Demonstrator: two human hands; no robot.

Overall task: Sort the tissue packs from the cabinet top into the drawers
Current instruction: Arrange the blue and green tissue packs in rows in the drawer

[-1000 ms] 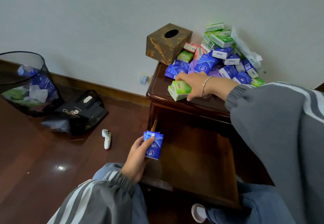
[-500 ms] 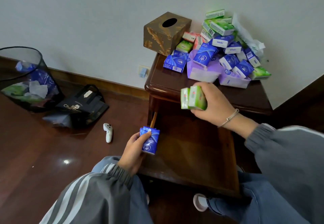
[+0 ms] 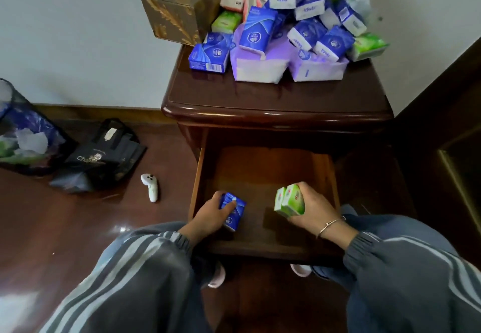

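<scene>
Left grip (image 3: 208, 215) is clasping a blue pack (image 3: 232, 210); right grip (image 3: 312, 210) is clasping two green packs (image 3: 290, 201). Both are now reaching inside the open drawer (image 3: 260, 166) near its front, blue left, green right. Half a second ago the green pair was hovering at the cabinet top (image 3: 273, 98) edge and the blue was waiting outside the drawer. Judgement: placing is underway, with colours being kept apart. The pile (image 3: 286, 33) is lying mostly unsorted, its top cut off. Contact with the drawer floor: cannot tell.

Drawer (image 3: 260, 171) floor lies open; cabinet top (image 3: 273, 98) overhangs its back.
</scene>
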